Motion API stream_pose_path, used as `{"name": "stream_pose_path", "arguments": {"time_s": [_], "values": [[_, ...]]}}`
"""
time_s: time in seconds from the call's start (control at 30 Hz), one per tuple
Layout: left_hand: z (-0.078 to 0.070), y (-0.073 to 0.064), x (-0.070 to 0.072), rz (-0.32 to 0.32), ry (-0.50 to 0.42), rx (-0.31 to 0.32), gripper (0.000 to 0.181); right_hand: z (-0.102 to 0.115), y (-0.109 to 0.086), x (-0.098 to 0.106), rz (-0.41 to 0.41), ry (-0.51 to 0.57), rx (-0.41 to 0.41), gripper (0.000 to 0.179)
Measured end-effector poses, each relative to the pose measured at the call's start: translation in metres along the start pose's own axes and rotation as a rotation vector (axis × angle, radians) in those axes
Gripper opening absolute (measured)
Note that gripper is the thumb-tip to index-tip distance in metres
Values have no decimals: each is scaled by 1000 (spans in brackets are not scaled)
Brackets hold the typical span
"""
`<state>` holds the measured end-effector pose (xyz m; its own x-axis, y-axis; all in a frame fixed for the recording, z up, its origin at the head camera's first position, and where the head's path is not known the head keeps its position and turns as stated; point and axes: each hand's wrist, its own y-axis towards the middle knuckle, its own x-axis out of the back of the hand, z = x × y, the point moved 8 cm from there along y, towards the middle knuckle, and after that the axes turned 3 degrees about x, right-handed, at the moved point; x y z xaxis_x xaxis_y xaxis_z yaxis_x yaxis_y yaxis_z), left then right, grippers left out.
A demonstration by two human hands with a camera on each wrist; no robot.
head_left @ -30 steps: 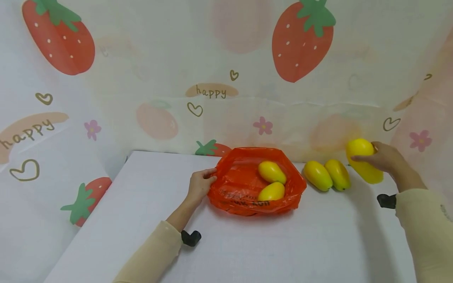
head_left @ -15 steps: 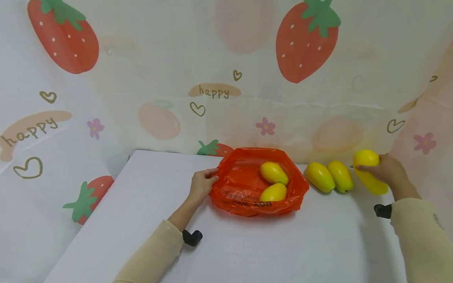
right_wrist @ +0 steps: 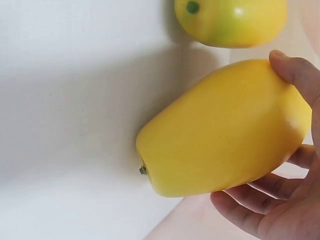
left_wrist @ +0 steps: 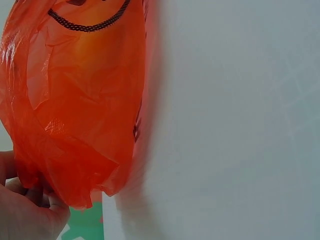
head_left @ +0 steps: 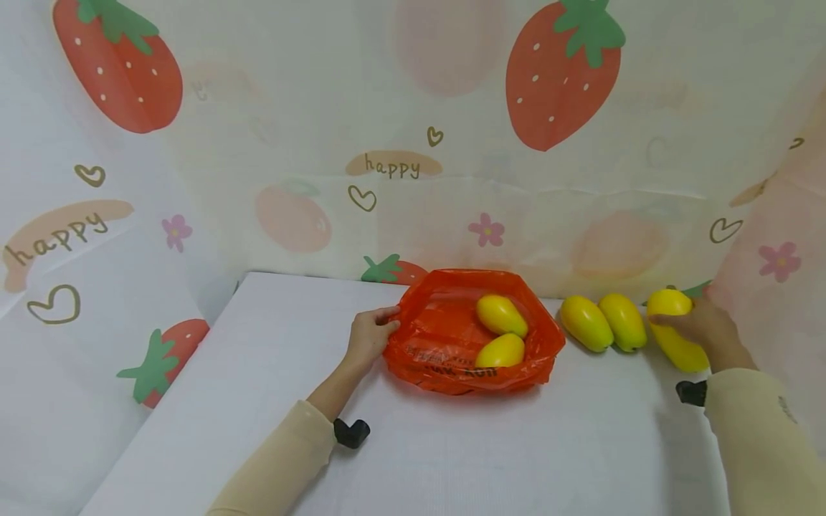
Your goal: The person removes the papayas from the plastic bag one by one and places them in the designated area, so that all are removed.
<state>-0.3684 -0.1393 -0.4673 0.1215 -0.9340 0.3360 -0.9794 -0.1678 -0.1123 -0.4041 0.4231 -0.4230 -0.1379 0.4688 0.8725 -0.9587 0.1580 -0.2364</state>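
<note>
Pinched at its left rim by my left hand [head_left: 369, 340], a red plastic bag [head_left: 429, 315] lies with its mouth spread wide. Inside, two yellow papayas [head_left: 501, 315] rest toward its right side. Two more papayas [head_left: 586, 324] lie side by side just right of the bag. At the far right my right hand [head_left: 713, 326] holds another yellow papaya [head_left: 677, 340] low at the table. In the right wrist view the thumb and fingers wrap the wide end of this papaya [right_wrist: 225, 130]; its small green stem end points away from the palm.
The white table [head_left: 452, 459] meets a patterned cloth backdrop [head_left: 310, 107] along its back edge. The cloth also stands along the left and right sides. Black wrist straps [head_left: 351, 433] show at both sleeves.
My right hand has lowered the papaya down toward the table beside the other two. My left hand stays on the bag's rim; the view shifts slightly.
</note>
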Motion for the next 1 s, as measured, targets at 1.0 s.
{"name": "stream_pose_path", "arguments": {"time_s": [1.0], "values": [[-4, 0, -2, 4, 1, -32, 32, -1, 3, -13, -27, -39, -29, 105]]}}
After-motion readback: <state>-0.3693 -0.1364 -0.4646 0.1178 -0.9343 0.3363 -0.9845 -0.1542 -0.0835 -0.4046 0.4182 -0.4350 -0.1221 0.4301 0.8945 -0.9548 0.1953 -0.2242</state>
